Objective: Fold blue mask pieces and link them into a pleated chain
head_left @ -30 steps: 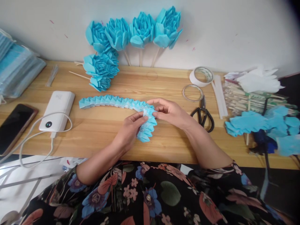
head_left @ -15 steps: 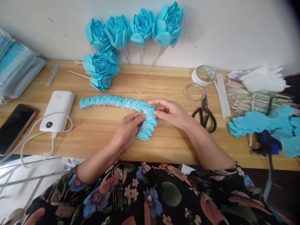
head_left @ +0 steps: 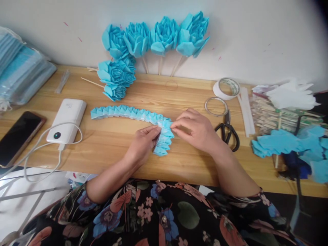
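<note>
A light-blue pleated strip [head_left: 128,112] with pointed folds curves over the wooden table and bends down toward me at its right end. My left hand [head_left: 143,143] is closed on the inner side of that bend, thumb and forefinger pinching it. My right hand [head_left: 197,130] is closed too, its thumb and forefinger tips together at the outer edge of the bend, on one of the points. The other right fingers are curled above the table. Black-handled scissors [head_left: 228,131] lie to the right of my right hand.
Blue paper-like flowers [head_left: 165,36] on sticks stand against the wall. A tape roll [head_left: 217,91], a thin ring [head_left: 208,108] and a stick bundle [head_left: 268,114] lie right, near more blue pleated pieces [head_left: 276,143]. Left are a power bank [head_left: 68,118], phone [head_left: 19,136] and bagged masks [head_left: 23,71].
My right fingertips have slid from the top of the bend outward to its right edge. My left hand keeps its pinch. The whole view has shifted slightly.
</note>
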`<state>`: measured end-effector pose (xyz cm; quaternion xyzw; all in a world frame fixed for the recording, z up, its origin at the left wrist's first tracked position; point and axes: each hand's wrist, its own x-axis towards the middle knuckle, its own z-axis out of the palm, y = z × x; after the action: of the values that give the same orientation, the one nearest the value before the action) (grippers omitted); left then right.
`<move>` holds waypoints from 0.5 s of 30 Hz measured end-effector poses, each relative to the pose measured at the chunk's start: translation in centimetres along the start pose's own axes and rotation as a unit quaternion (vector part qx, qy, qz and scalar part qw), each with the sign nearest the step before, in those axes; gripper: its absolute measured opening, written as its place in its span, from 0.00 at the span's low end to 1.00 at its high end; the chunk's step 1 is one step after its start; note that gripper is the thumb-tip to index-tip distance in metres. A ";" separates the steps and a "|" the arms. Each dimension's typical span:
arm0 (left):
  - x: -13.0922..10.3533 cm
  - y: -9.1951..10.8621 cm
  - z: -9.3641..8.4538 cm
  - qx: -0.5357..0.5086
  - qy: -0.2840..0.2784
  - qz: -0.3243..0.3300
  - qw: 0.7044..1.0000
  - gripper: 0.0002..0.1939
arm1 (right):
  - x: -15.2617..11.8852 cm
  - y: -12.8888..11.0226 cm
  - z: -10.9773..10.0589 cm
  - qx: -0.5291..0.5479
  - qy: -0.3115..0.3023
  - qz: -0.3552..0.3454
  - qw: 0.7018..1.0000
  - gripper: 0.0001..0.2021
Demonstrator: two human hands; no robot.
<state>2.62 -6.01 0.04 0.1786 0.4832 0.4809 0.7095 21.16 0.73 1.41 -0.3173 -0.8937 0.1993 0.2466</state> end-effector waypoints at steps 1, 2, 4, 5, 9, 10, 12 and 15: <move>0.0 0.0 0.0 0.001 0.000 0.001 1.000 0.14 | 0.0 0.0 0.0 0.001 -0.008 0.000 1.000 0.07; 0.0 0.0 0.0 0.002 0.000 0.002 1.000 0.15 | 0.0 0.0 0.1 0.003 -0.014 -0.001 1.000 0.07; 0.0 0.0 0.0 0.005 0.000 0.001 1.000 0.15 | 0.1 0.1 0.2 0.003 -0.025 -0.007 1.000 0.07; 0.0 0.0 0.0 0.007 -0.001 -0.001 1.000 0.15 | 0.1 0.1 0.3 0.002 -0.028 -0.010 1.000 0.07; 0.0 0.0 0.0 0.009 -0.006 -0.008 1.000 0.15 | 0.0 0.2 0.5 -0.004 -0.037 -0.015 0.999 0.07; 0.1 0.0 0.0 0.009 -0.006 -0.008 1.000 0.15 | 0.0 0.2 0.6 -0.005 -0.038 -0.015 0.999 0.07; 0.1 -0.1 0.0 0.009 -0.006 -0.008 1.000 0.15 | 0.0 0.3 0.6 -0.008 -0.040 -0.012 0.999 0.08; 0.1 -0.1 0.0 0.007 -0.005 -0.007 1.000 0.14 | -0.1 0.4 0.6 -0.006 -0.041 -0.002 0.999 0.08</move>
<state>2.61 -5.99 -0.07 0.1832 0.4840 0.4716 0.7139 21.13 0.83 0.69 -0.3088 -0.9047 0.2066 0.2084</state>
